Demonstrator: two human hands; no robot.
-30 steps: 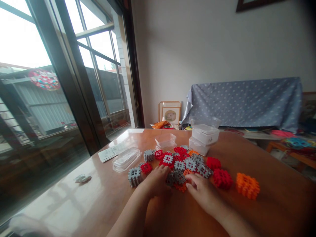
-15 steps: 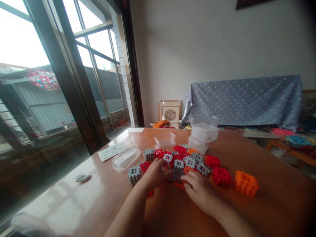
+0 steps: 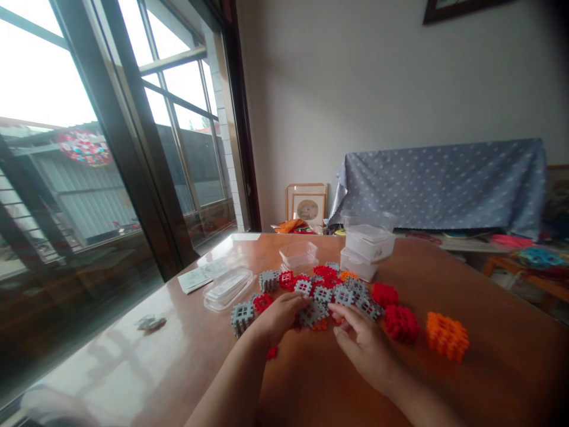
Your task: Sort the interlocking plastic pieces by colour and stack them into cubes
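Note:
My left hand [image 3: 281,317] is closed on the edge of a grey waffle block [image 3: 313,314], a flat square with notched sides and window holes. The hand hides part of this block. To its right is my right hand [image 3: 362,335], thumb and fingers apart and nothing seen in them, its fingertips by the loose pile. Beyond both hands lie mixed grey, red and orange waffle blocks [image 3: 344,295]. An orange block [image 3: 320,325] shows under the held one. Left of my left hand stands a stack of grey blocks [image 3: 242,319].
Red stacks [image 3: 401,323] and an orange stack [image 3: 447,336] stand right. Clear boxes [image 3: 371,244] are piled behind, with another clear container [image 3: 297,255]. Clear lids [image 3: 229,289], a paper sheet [image 3: 202,277] and a small crumpled plastic item [image 3: 150,322] lie left on the table [image 3: 306,388].
My left hand has come lower and nearer, and a grey block now shows flat at its fingertips. The right hand's fingers have lifted slightly from the pile. The view has shifted a little.

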